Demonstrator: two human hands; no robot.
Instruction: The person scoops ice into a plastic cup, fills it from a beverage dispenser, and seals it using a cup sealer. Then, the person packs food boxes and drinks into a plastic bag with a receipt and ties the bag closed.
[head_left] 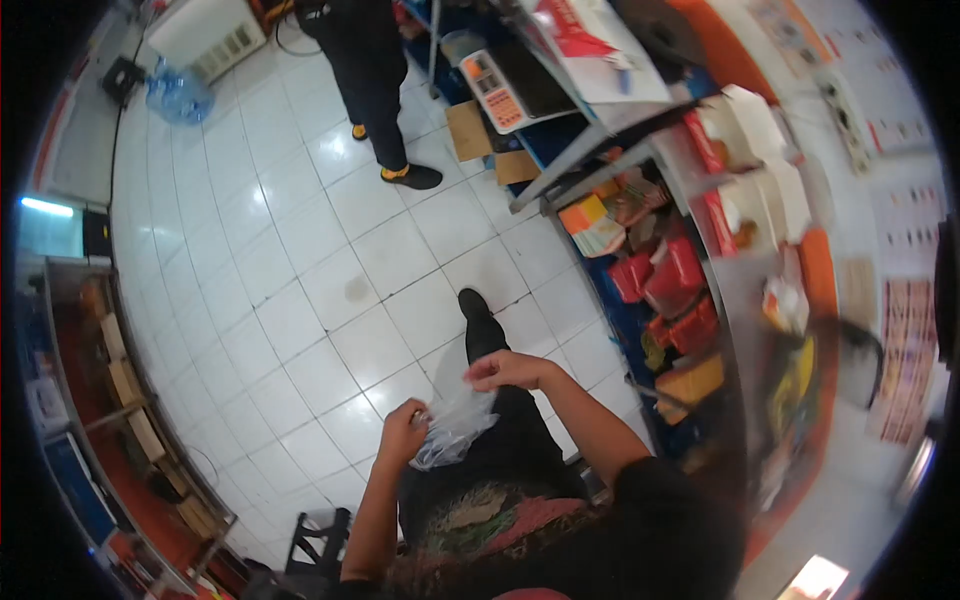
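Observation:
A clear plastic bag (457, 432) hangs in front of my body, crumpled and see-through. My left hand (404, 432) has its fingers closed on the bag's left upper edge. At the bag's right upper edge is my right hand (500, 371), its fingers pinched together where the plastic ends. Whatever the bag may hold, I cannot make out. Below it show my dark trousers and one dark shoe (474, 303) on the white tiles.
A person (365, 70) in dark trousers stands ahead. To the right, a shelf holds red packages (672, 278), and open white boxes (750, 205) stand on the counter. A scale (497, 92) is beyond them. A black stool (318, 540) stands lower left; a water bottle (180, 95) lies far left.

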